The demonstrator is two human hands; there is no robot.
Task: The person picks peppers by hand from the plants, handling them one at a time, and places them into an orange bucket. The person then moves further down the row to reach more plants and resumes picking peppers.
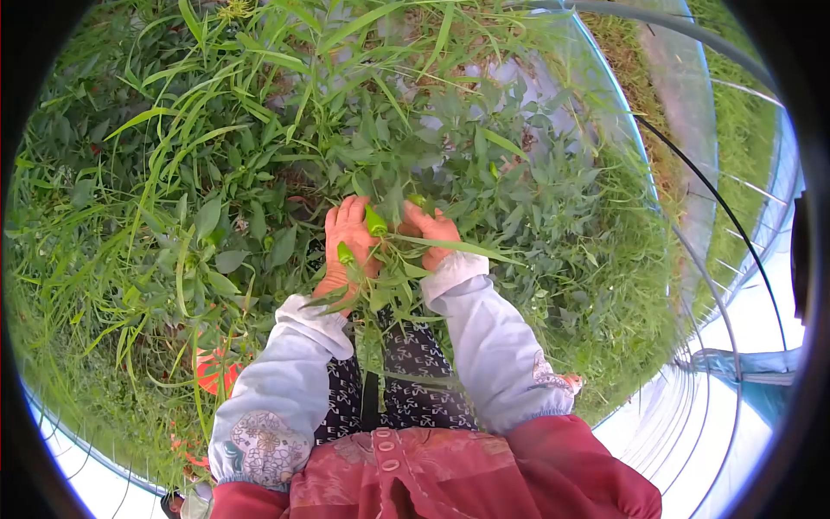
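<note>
My left hand (347,238) is in the leaves of a pepper plant (380,298), its fingers stretched forward close together. A bright green pepper (375,221) hangs beside its fingers, and a second green pepper (345,253) lies against the back of the hand. My right hand (434,233) is just to the right, its fingers bent inward among the leaves. Near those fingertips shows another light green pepper (416,200), partly covered by foliage. Leaves hide what the right fingers close on. Both forearms wear pale sleeve covers.
Dense pepper plants (233,225) and tall grass (164,199) surround me. Greyish ground sheet (540,99) shows between plants. On the right are bent tunnel hoops (718,195) and plastic film (692,104). An orange-red object (216,370) sits at lower left.
</note>
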